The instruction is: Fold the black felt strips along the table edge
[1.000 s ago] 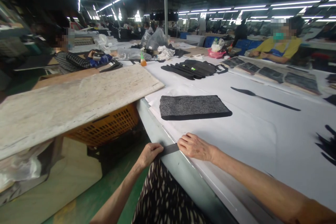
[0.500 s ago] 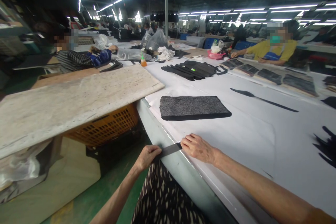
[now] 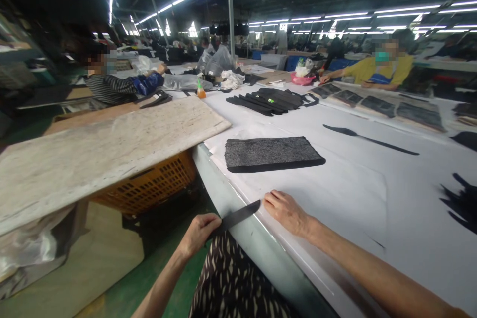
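Observation:
My left hand [image 3: 201, 233] pinches a thin black fabric strip [image 3: 240, 215] between thumb and fingers, over the table's edge. The strip slants up to the right, and its rounded free tip stops just short of my right hand [image 3: 285, 212]. That right hand rests on the white paper with its fingers curled together; nothing shows in them, though the fingertips are partly hidden. Beyond my hands lies a flat stack of grey-black knitted pieces [image 3: 274, 153] with a black front border.
A pale board [image 3: 112, 144] juts in at left, above a yellow crate [image 3: 152, 184]. On the white-papered table [image 3: 350, 198] lie black fabric pieces [image 3: 268, 100], a long dark strip [image 3: 368, 139] and an orange bottle [image 3: 201, 90]. Two people sit across, left and right.
My right hand has let go of the strip's end, and a small gap now separates them. My left hand, still pinching the strip, has shifted slightly left and down.

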Demonstrator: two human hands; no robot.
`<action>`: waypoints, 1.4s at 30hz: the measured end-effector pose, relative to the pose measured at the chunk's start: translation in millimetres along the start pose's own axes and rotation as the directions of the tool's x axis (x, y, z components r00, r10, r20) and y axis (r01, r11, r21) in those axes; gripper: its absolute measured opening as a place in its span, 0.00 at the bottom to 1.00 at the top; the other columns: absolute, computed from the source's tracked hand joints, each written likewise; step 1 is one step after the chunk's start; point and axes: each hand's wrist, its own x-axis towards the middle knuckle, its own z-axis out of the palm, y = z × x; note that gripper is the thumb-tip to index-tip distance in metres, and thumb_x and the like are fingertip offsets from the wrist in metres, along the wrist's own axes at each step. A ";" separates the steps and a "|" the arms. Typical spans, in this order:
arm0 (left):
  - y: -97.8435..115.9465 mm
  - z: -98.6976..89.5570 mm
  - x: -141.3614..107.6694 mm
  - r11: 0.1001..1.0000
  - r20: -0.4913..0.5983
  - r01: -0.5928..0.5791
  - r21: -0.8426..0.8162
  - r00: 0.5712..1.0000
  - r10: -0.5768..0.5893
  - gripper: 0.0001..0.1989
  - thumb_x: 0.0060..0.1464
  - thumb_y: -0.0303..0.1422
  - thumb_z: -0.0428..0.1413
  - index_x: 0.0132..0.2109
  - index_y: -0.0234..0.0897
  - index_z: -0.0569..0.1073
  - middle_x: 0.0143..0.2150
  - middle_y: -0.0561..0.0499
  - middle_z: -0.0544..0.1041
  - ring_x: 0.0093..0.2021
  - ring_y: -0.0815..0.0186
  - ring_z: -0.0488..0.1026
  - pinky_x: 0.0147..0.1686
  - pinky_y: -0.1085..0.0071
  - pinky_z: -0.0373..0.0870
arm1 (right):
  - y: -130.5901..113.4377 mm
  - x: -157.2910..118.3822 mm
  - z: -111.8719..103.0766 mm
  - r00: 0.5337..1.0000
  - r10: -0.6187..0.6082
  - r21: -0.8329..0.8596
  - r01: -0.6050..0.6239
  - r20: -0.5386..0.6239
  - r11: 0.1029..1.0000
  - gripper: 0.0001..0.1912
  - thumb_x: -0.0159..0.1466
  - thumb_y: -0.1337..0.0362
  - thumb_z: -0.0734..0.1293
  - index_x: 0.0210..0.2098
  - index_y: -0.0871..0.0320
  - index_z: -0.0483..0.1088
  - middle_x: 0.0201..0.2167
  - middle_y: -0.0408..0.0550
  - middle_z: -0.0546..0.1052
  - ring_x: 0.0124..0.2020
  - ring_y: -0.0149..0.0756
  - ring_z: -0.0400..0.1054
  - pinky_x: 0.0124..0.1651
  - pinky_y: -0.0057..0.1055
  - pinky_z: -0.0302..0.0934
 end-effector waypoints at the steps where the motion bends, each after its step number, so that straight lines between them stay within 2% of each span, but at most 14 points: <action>1: 1.1 -1.5 -2.5 1.000 -0.004 -0.005 0.003 1.000 0.005 0.18 0.44 0.47 0.52 0.21 0.36 0.68 0.20 0.55 0.60 0.24 0.69 0.55 0.24 0.72 0.53 | -0.2 -1.1 -0.7 0.999 0.037 0.041 -0.038 0.014 0.998 0.11 0.56 0.82 0.61 0.28 0.61 0.66 0.30 0.47 0.68 0.31 0.35 0.60 0.32 0.30 0.58; 4: 8.1 -3.4 -10.1 1.000 -0.005 -0.028 0.009 1.000 0.028 0.19 0.46 0.47 0.51 0.22 0.35 0.70 0.20 0.54 0.62 0.24 0.68 0.56 0.25 0.72 0.55 | -1.2 -0.3 -6.8 0.980 0.198 0.233 -0.191 -0.010 0.954 0.13 0.56 0.84 0.59 0.29 0.61 0.66 0.32 0.47 0.69 0.33 0.33 0.63 0.33 0.28 0.59; 7: 21.3 0.9 -14.0 0.996 -0.004 -0.086 0.031 0.996 0.086 0.18 0.48 0.46 0.51 0.23 0.35 0.71 0.21 0.53 0.65 0.25 0.67 0.58 0.26 0.72 0.57 | -6.1 11.0 -18.8 0.925 0.372 0.418 -0.310 -0.074 0.854 0.17 0.60 0.83 0.56 0.37 0.59 0.69 0.36 0.46 0.71 0.36 0.31 0.65 0.37 0.25 0.60; 9: 32.0 6.6 -13.4 0.987 0.009 -0.143 0.072 0.990 0.143 0.18 0.49 0.45 0.50 0.24 0.35 0.72 0.22 0.53 0.67 0.26 0.66 0.61 0.27 0.73 0.57 | -12.7 23.8 -26.8 0.932 0.358 0.495 -0.287 -0.053 0.820 0.14 0.63 0.79 0.58 0.40 0.57 0.69 0.39 0.45 0.72 0.38 0.30 0.65 0.41 0.25 0.60; 12: 46.8 15.5 -9.5 0.962 0.050 -0.237 0.136 0.971 0.232 0.19 0.53 0.44 0.49 0.25 0.35 0.73 0.22 0.53 0.69 0.26 0.67 0.62 0.27 0.73 0.58 | -24.9 42.1 -31.0 0.973 0.217 0.542 -0.221 0.072 0.811 0.02 0.64 0.67 0.65 0.36 0.56 0.70 0.36 0.42 0.72 0.36 0.30 0.66 0.42 0.26 0.59; 16: 58.4 22.1 -3.8 0.944 0.066 -0.293 0.149 0.956 0.286 0.19 0.54 0.43 0.48 0.27 0.34 0.75 0.22 0.53 0.69 0.25 0.68 0.61 0.26 0.74 0.58 | -32.6 48.6 -23.9 0.954 0.198 0.540 -0.291 0.225 0.790 0.10 0.65 0.63 0.65 0.27 0.57 0.69 0.26 0.39 0.71 0.29 0.28 0.65 0.34 0.24 0.55; 20: 61.3 24.7 -0.8 0.935 0.061 -0.303 0.184 0.953 0.297 0.19 0.56 0.41 0.47 0.26 0.34 0.72 0.20 0.56 0.63 0.24 0.70 0.58 0.26 0.75 0.56 | -18.7 33.3 -26.2 0.915 0.284 0.577 -0.401 0.285 0.712 0.12 0.66 0.64 0.62 0.27 0.56 0.69 0.25 0.38 0.71 0.28 0.27 0.63 0.34 0.24 0.51; 27: 59.8 32.2 3.3 0.938 0.084 -0.284 0.200 0.958 0.272 0.17 0.55 0.40 0.46 0.25 0.35 0.69 0.21 0.56 0.62 0.24 0.70 0.58 0.27 0.74 0.57 | 40.4 -28.3 -46.6 0.787 0.415 0.515 -0.614 0.455 0.598 0.15 0.64 0.65 0.59 0.20 0.58 0.63 0.17 0.37 0.61 0.21 0.26 0.54 0.28 0.25 0.46; 30: 62.1 33.7 5.0 0.930 0.081 -0.296 0.216 0.955 0.285 0.18 0.55 0.40 0.46 0.24 0.35 0.69 0.21 0.56 0.62 0.24 0.70 0.58 0.27 0.74 0.57 | 57.7 -52.9 -50.1 0.717 0.547 0.414 -0.696 0.432 0.586 0.16 0.63 0.67 0.57 0.19 0.58 0.59 0.16 0.37 0.59 0.20 0.27 0.52 0.27 0.26 0.45; 32: 66.2 35.5 6.3 0.924 0.097 -0.310 0.224 0.950 0.295 0.18 0.55 0.40 0.46 0.24 0.35 0.69 0.20 0.56 0.61 0.24 0.69 0.58 0.27 0.74 0.57 | 56.3 -56.3 -53.0 0.697 0.639 0.366 -0.716 0.327 0.594 0.16 0.65 0.66 0.56 0.21 0.58 0.61 0.18 0.38 0.61 0.22 0.29 0.54 0.28 0.27 0.47; 34: 71.9 39.5 8.1 0.912 0.125 -0.334 0.238 0.942 0.313 0.17 0.55 0.39 0.45 0.24 0.35 0.70 0.20 0.55 0.62 0.25 0.69 0.59 0.27 0.75 0.57 | 43.2 -46.9 -55.5 0.745 0.637 0.394 -0.655 0.197 0.645 0.14 0.67 0.64 0.56 0.25 0.57 0.65 0.24 0.41 0.67 0.26 0.30 0.60 0.32 0.27 0.51; 37: 80.2 48.6 10.9 0.887 0.152 -0.380 0.262 0.924 0.351 0.18 0.56 0.39 0.45 0.25 0.36 0.71 0.20 0.55 0.62 0.24 0.69 0.59 0.26 0.75 0.56 | 12.6 -19.5 -51.9 0.887 0.449 0.461 -0.445 0.109 0.768 0.08 0.66 0.63 0.61 0.32 0.56 0.69 0.33 0.43 0.72 0.35 0.33 0.64 0.41 0.27 0.54; 38: 82.2 51.5 11.7 0.881 0.156 -0.392 0.266 0.919 0.362 0.18 0.56 0.39 0.45 0.26 0.36 0.71 0.20 0.55 0.62 0.24 0.70 0.59 0.26 0.75 0.56 | 3.2 -10.8 -47.7 0.912 0.395 0.472 -0.400 0.116 0.785 0.07 0.65 0.63 0.63 0.32 0.56 0.69 0.33 0.42 0.72 0.36 0.33 0.64 0.42 0.27 0.54; 42: 82.3 56.7 14.0 0.860 0.149 -0.421 0.289 0.907 0.394 0.19 0.57 0.40 0.45 0.26 0.36 0.72 0.20 0.55 0.65 0.24 0.70 0.60 0.25 0.76 0.57 | -14.8 5.2 -24.3 0.902 0.393 0.540 -0.423 0.178 0.727 0.11 0.66 0.64 0.62 0.27 0.57 0.69 0.27 0.40 0.70 0.31 0.29 0.64 0.37 0.24 0.54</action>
